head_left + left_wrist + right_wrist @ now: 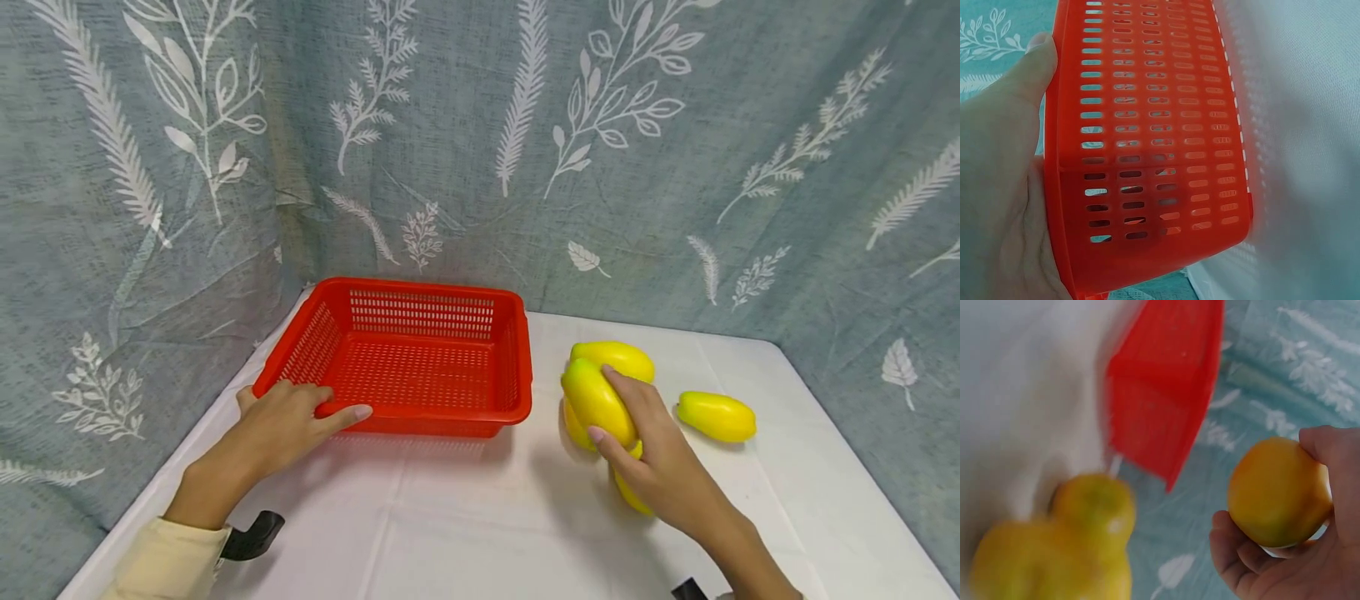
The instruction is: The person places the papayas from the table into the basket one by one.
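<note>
My right hand (660, 458) grips a yellow papaya (597, 402) with a greenish tip, thumb on one side and fingers on the other. It is held above other papayas; in the right wrist view the held papaya (1279, 492) appears apart from the blurred yellow cluster (1094, 506). At the near left corner of a red plastic basket (431, 422), my left hand (288, 429) holds the rim, its thumb lying along the front edge. The left wrist view has the slotted basket wall (1166, 150) close up. Nothing lies inside the basket.
Behind the held fruit lies another papaya (622, 358), with more partly hidden under my right hand. A separate papaya (716, 417) rests farther right on the white tablecloth (450, 525). A grey-green leaf-patterned curtain (465, 217) closes off the back and sides.
</note>
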